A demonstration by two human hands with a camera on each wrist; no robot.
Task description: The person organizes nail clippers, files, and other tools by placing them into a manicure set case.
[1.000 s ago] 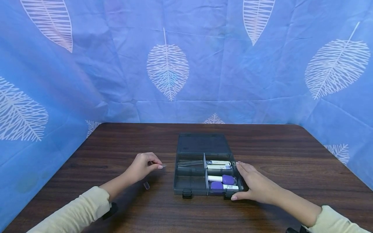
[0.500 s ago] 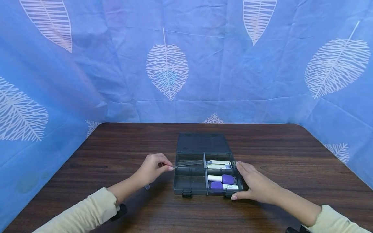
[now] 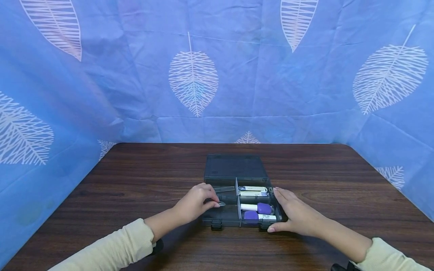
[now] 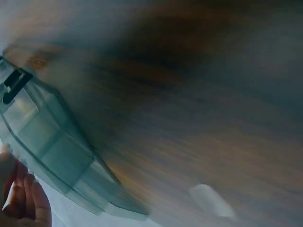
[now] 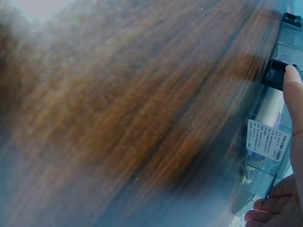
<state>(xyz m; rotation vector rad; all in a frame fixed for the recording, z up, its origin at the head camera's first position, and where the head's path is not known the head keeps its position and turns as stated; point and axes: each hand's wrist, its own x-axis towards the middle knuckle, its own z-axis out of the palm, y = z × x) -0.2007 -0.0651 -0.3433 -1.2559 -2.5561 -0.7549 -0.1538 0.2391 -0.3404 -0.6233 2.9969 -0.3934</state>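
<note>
My left hand (image 3: 196,203) pinches a small clear plastic piece (image 3: 222,204) between thumb and fingers, over the front left compartment of a dark see-through storage box (image 3: 220,223). The box stands with its lid (image 3: 236,166) folded back. My right hand (image 3: 301,216) holds the box's right side, its thumb at the front latch (image 5: 274,74). In the right compartments lie white nail clippers (image 3: 252,188) and bottles with purple and white parts (image 3: 264,208). A clear strip (image 3: 224,189) is in the back left compartment. What my left fingers hold is hidden in the left wrist view.
Another small clear piece (image 4: 211,201) lies on the table in the left wrist view. The dark wooden table (image 3: 145,165) reaches back to a blue leaf-patterned cloth (image 3: 237,82). A white divider (image 3: 236,187) parts the box's left and right compartments.
My left hand has moved right from the table beside the box to over its front left compartment, carrying the clear piece. My right hand stays at the box's right side.
</note>
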